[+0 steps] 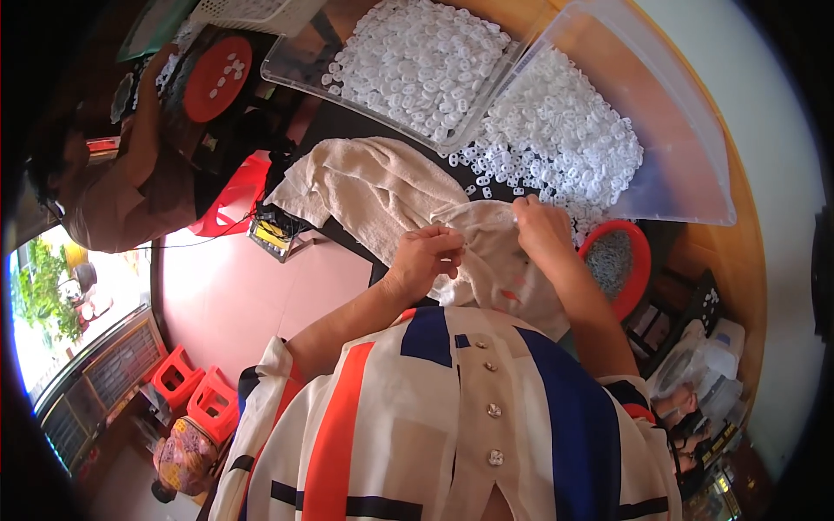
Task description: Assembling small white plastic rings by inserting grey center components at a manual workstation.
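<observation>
Plastic bag — pinched by both hands' fingers.

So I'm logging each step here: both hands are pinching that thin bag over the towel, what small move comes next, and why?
Probably pull the bag's mouth apart. The left hand and right hand each pinch an edge of the thin clear bag, which lies flat over the beige towel. The heap of small white plastic pieces sits just beyond, so an opened bag seems likely, though that is a guess.

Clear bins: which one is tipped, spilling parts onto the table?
The right-hand clear bin: it is tilted, white parts pouring from its mouth. The upper bin lies flat, parts contained.
</observation>
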